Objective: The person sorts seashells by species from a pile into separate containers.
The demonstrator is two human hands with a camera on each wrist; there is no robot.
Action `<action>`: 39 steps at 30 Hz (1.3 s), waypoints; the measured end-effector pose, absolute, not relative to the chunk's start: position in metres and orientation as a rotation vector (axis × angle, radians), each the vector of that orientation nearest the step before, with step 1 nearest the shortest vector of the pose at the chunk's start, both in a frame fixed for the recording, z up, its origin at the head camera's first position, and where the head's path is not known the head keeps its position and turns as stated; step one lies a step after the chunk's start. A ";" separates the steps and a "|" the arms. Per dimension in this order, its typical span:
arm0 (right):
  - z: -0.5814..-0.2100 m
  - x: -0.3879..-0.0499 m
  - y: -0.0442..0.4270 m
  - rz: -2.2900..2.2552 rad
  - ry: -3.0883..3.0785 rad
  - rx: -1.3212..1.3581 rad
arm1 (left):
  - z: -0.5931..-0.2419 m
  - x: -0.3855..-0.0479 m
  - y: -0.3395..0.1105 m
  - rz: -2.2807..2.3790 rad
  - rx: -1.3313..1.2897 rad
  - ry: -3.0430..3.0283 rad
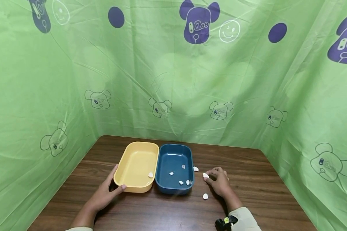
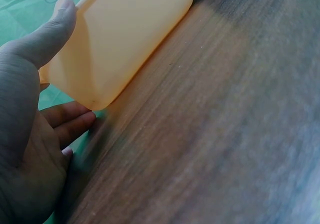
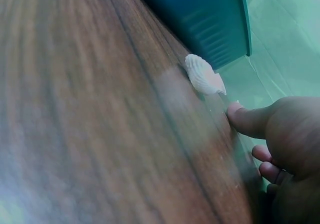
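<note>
One small white shell (image 1: 206,175) is pinched between the thumb and pointing finger of the right hand (image 1: 219,183), just above or on the brown table (image 1: 167,215); I cannot tell which. Close by these fingers, two loose shells lie on the table: a far shell (image 1: 195,168), ahead and to the left, just beside the blue box, and a near shell (image 1: 205,196), closer to the person. In the right wrist view, a shell near the thumb tip has curvy bumps in rows, like a tiny fan. The blue box (image 1: 173,160) is left of the pinching fingers, smooth and shiny like plastic, with round corners and a few shells on its floor. The left hand (image 1: 104,192) holds a near corner of the yellow box (image 1: 137,163), its thumb and fingers spread apart round the corner. That box looks like smooth plastic too, and one shell (image 1: 150,175) sits in it, right of the left thumb. The table has dark, stripy wood lines, and past all the fingers hangs wrinkly green cloth (image 1: 176,70).
</note>
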State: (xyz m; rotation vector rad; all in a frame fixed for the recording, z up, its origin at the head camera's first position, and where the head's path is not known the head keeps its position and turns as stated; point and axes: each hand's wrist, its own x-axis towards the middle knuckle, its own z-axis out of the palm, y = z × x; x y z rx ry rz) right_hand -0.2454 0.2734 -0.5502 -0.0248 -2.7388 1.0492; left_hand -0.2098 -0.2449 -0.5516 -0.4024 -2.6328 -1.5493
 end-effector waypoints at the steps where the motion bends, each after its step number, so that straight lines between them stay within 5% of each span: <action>1: -0.550 -0.246 0.273 1.050 -2.737 -0.025 | -0.552 -0.210 -0.245 -1.546 -0.400 -2.635; 39: -0.543 -0.251 0.275 1.299 -2.576 -0.061 | -0.551 -0.210 -0.247 -1.493 -0.374 -2.681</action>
